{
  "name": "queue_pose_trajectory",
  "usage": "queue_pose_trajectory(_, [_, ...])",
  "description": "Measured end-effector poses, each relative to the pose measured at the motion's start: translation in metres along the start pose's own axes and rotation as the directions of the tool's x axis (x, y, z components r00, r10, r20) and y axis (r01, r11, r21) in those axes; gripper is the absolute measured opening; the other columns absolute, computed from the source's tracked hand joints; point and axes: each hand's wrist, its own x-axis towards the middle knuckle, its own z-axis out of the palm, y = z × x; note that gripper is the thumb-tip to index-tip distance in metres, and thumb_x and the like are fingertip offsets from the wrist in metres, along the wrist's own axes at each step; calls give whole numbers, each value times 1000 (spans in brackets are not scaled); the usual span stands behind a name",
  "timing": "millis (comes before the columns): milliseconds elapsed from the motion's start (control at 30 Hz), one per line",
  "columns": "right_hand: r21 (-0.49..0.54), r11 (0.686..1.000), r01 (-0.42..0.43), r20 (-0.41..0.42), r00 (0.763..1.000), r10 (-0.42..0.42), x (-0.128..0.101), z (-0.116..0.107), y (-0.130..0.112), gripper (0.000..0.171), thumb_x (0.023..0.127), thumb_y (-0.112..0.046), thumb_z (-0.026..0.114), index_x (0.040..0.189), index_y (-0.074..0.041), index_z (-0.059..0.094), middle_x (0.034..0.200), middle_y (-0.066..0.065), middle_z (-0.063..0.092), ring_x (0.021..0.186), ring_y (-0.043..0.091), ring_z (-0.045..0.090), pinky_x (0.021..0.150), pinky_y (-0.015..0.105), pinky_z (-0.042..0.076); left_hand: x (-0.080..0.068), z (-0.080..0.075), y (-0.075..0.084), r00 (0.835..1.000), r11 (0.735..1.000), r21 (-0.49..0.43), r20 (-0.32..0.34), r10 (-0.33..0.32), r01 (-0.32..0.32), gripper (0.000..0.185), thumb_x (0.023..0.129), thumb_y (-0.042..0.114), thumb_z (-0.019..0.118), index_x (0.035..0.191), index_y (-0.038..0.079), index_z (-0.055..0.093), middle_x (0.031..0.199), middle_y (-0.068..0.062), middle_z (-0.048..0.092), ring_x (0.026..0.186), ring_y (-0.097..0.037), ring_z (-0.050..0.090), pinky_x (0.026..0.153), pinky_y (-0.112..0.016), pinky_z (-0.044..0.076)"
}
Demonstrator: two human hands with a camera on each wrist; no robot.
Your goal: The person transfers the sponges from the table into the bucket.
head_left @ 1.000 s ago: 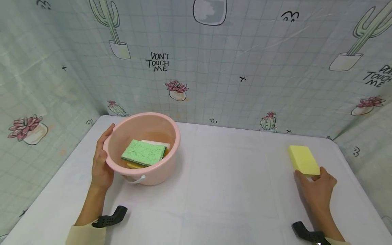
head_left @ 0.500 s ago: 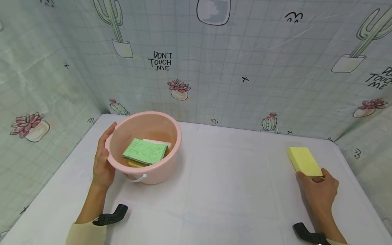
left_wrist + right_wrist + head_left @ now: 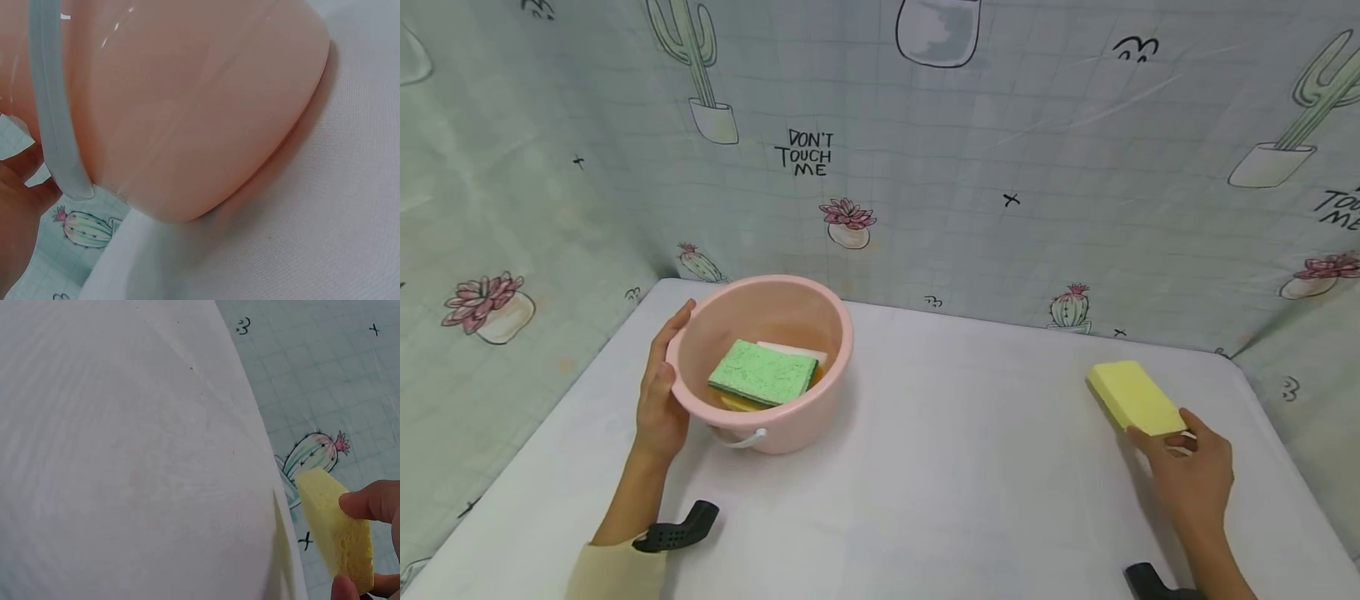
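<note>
A pink bucket with a pale handle stands at the left of the table. My left hand holds its left side, fingers along the outer wall below the rim and thumb close to it. Inside lie a green sponge, a white piece and something yellow-orange partly hidden beneath. At the right, my right hand pinches the near end of a yellow sponge between thumb and fingers. A shadow shows below that sponge, its far end off the table. The right wrist view shows its porous edge.
A white cloth covers the table. Grid-patterned curtains with cactus drawings hang along the back and both sides. A black wrist strap sits on the left forearm, and another on the right.
My right hand has lifted the yellow sponge slightly and tilted it leftward; more shadow shows under it. The left hand keeps its place on the bucket. The head view has shifted a little.
</note>
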Motion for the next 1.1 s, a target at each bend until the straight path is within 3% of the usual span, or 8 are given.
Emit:
queue_pose_trajectory(167, [37, 998, 60, 8, 998, -60, -2, 0, -11, 76, 84, -31, 72, 147, -7, 37, 129, 14, 39, 88, 14, 47, 59, 9, 38, 1, 2, 0, 1000, 1000, -11, -24, -1, 1, 61, 95, 32, 46, 148, 8, 32, 156, -12, 22, 137, -29, 22, 106, -25, 32])
queue_pose_trajectory(267, [34, 991, 128, 3, 992, -128, 6, 9, -4, 76, 84, -36, 72, 147, -10, 38, 126, 12, 41, 89, 15, 47, 59, 11, 40, 0, 2, 1, 1000, 1000, -18, -30, -1, 0, 61, 94, 32, 46, 148, 8, 33, 156, -12, 21, 137, -29, 21, 106, -26, 31])
queue_pose_trajectory(467, [13, 970, 243, -21, 970, -243, 36, 33, 22, 78, 80, -52, 71, 147, -32, 37, 124, 1, 43, 91, 16, 49, 62, 11, 43, 0, 2, 0, 1000, 1000, -23, -19, -5, 4, 61, 95, 33, 47, 149, 8, 31, 155, -13, 21, 137, -30, 21, 106, -25, 33])
queue_pose_trajectory(700, [115, 957, 268, 68, 959, -277, -28, 5, -86, 66, 85, -25, 72, 143, -9, 43, 118, 9, 45, 86, 17, 47, 62, 8, 40, 1, 2, -2, 1000, 999, -47, -15, 1, -1, 60, 95, 31, 47, 148, 8, 31, 155, -12, 23, 137, -30, 21, 106, -26, 33])
queue_pose_trajectory(1100, [114, 910, 398, 79, 910, -408, -42, 6, -109, 63, 84, -23, 74, 138, -5, 48, 115, 11, 49, 88, 17, 47, 70, 8, 39, 1, 4, -2, 1000, 999, -32, -13, -5, 4, 61, 95, 32, 47, 149, 8, 31, 154, -12, 24, 136, -31, 22, 107, -27, 31])
